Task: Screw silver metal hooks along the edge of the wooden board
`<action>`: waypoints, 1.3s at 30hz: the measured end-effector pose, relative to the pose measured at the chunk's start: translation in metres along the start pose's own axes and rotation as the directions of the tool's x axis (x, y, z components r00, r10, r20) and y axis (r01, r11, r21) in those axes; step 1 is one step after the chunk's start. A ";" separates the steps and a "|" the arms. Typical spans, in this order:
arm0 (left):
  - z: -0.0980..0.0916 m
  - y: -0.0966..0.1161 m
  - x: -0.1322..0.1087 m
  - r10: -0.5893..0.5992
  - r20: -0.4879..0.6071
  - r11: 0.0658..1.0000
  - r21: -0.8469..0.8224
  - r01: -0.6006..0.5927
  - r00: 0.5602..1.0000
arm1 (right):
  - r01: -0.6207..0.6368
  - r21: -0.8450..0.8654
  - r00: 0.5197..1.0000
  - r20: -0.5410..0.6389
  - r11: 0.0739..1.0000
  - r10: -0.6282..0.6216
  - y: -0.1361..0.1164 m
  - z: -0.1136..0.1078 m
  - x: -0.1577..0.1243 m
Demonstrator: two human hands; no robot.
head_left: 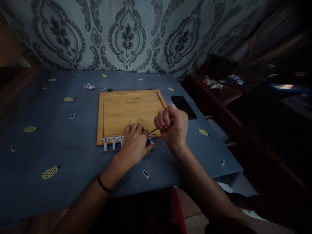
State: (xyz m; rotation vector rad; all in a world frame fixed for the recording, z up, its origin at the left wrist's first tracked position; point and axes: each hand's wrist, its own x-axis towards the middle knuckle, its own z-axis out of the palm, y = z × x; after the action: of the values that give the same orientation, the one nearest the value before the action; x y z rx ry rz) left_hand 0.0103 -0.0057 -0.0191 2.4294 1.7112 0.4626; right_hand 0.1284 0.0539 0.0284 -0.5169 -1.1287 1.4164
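Note:
A wooden board [129, 110] with a raised rim lies on a blue cloth-covered table [60, 146]. Along its near edge sits a row of small silver metal brackets [113, 141]. My left hand [134, 143] rests palm down over the right part of that row, fingers curled onto the pieces. My right hand [173, 125] is closed in a fist round a thin screwdriver [153, 131] with a yellowish handle; its dark tip points down-left to the bracket next to my left fingers.
A black phone [184, 106] lies just right of the board. A small silver metal part [88, 86] sits at the far left of the table. A dark wooden shelf [216, 94] with clutter stands to the right, beyond the table's edge.

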 end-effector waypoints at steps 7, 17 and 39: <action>-0.001 0.001 0.000 0.000 0.012 1.000 0.010 0.000 1.000 | 0.001 -0.076 0.999 0.047 0.997 0.003 0.003 -0.002 -0.002; 0.000 -0.001 0.001 0.008 0.008 1.000 0.011 -0.008 1.000 | -0.092 -0.104 0.883 0.451 0.990 0.129 -0.003 -0.032 0.020; 0.002 -0.002 0.001 0.002 0.017 1.000 -0.012 -0.002 1.000 | 0.107 -0.216 0.981 -0.138 0.971 -0.139 0.014 0.019 -0.007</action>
State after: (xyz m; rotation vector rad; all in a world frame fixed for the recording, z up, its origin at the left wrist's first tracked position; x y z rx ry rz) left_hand 0.0095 -0.0044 -0.0210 2.4203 1.6941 0.4502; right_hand 0.1064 0.0435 0.0229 -0.6799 -1.1700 1.1380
